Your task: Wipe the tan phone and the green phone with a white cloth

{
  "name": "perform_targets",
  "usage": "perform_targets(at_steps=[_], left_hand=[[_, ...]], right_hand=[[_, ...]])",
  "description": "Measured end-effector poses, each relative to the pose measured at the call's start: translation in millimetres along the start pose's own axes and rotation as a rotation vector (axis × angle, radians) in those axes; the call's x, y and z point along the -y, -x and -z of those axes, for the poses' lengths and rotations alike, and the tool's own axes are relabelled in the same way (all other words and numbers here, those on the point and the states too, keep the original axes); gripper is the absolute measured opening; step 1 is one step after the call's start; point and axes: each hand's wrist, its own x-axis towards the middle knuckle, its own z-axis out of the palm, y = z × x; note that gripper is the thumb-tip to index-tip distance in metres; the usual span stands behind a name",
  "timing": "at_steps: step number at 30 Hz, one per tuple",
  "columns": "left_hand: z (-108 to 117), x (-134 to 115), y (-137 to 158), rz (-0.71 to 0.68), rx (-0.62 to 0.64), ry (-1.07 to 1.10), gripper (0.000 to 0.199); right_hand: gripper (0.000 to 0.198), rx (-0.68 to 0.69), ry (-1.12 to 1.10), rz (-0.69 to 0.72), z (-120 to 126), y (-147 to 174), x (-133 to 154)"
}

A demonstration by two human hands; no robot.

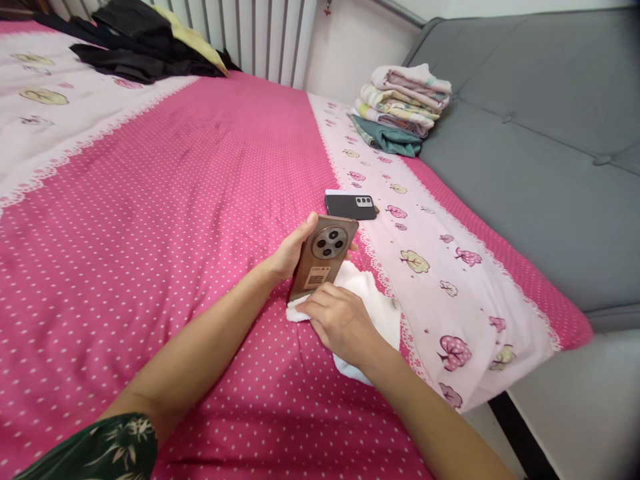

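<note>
My left hand [294, 248] grips a bronze-brown smartphone [333, 265] by its upper sides, thumb on the left edge and fingertips showing at the right. The phone is tilted, its back towards me, with a round camera ring and a pale label. A white cloth [373, 300] is pinched in my right hand [345, 320], which presses it against the phone's lower edge. The rest of the cloth hangs down to the bed behind my right wrist. Just beyond lies a black smartphone [343, 206], back up, with a pale object's edge showing along its far side.
A pink dotted bedsheet [240, 160] with white printed bands spreads under everything. Folded cloths [405, 107] are stacked by the grey padded headboard [540, 160]. Dark clothes [135, 43] lie at the far left, before a white radiator [250, 33]. The bed's edge is at the lower right.
</note>
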Motion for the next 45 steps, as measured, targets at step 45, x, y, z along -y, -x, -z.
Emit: perform_targets(at_steps=[45], left_hand=[[0.5, 0.1, -0.4, -0.015, 0.016, 0.025, 0.084]], right_hand=[[0.022, -0.001, -0.007, 0.009, -0.4, 0.1, -0.6]])
